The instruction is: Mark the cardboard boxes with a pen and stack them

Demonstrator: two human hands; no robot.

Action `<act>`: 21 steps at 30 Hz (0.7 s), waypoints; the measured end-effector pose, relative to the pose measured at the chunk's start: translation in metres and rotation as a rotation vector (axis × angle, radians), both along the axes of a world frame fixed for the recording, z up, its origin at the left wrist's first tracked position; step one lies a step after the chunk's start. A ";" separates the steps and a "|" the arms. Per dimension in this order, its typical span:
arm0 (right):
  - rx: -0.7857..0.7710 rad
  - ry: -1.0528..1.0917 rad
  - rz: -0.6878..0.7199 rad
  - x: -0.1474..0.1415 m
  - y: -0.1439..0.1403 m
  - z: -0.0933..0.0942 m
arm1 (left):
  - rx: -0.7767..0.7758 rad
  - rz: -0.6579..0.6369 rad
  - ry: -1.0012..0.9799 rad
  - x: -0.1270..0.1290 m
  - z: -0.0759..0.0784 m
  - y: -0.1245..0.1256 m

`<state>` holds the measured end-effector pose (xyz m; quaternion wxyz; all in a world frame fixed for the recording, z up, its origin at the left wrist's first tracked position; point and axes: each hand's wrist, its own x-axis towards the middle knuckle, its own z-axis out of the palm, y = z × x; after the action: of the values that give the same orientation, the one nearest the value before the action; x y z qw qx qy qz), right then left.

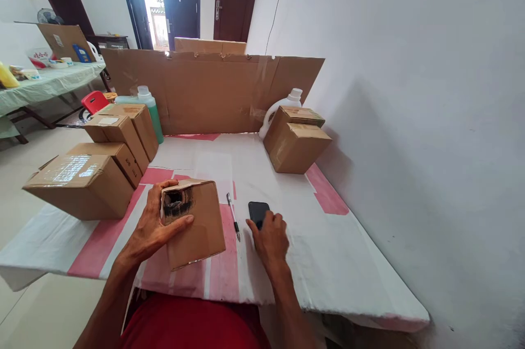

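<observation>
A small cardboard box (205, 228) is at the table's front, slightly tilted, with a dark ragged hole edged in black marks on the face toward me. My left hand (158, 226) grips its left side, thumb across the face and fingers over the far top edge. A black smartphone (257, 211) lies on the table to the right. Curled over its lower part is my right hand (270, 237), thumb at the left edge and fingers on the right; the fingertips are partly hidden. Between box and phone lies a pen (233, 216) with a black grip.
Several cardboard boxes (94, 185) line the left edge, beside a bottle of green liquid (152, 114). More boxes (301, 146) and a white jug (279, 105) stand back right. A cardboard panel (213, 92) spans the table's rear. A wall (410, 119) borders the right.
</observation>
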<state>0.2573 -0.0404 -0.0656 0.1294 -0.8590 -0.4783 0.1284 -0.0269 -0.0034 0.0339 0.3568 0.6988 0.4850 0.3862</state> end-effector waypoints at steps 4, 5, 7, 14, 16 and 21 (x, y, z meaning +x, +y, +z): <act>-0.047 0.035 -0.095 0.026 -0.007 -0.007 | 0.004 -0.008 0.002 0.002 0.002 -0.003; -0.050 0.065 -0.104 0.030 -0.006 -0.010 | 0.009 -0.008 0.002 0.003 0.002 -0.004; -0.039 0.132 -0.126 0.034 -0.002 -0.014 | 0.021 -0.010 0.000 0.003 0.002 -0.005; 0.140 0.493 -0.023 0.025 -0.012 -0.020 | -0.003 -0.001 -0.101 0.000 0.000 -0.008; 0.241 0.769 -0.054 0.020 -0.025 -0.012 | -0.005 0.011 -0.121 -0.001 0.001 -0.008; 0.444 1.571 -0.226 0.005 -0.054 0.043 | 0.005 0.003 -0.100 0.002 0.004 -0.007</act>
<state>0.2624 -0.0944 -0.0228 0.6052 -0.5162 -0.1735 0.5807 -0.0245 -0.0101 0.0382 0.3783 0.6789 0.4664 0.4225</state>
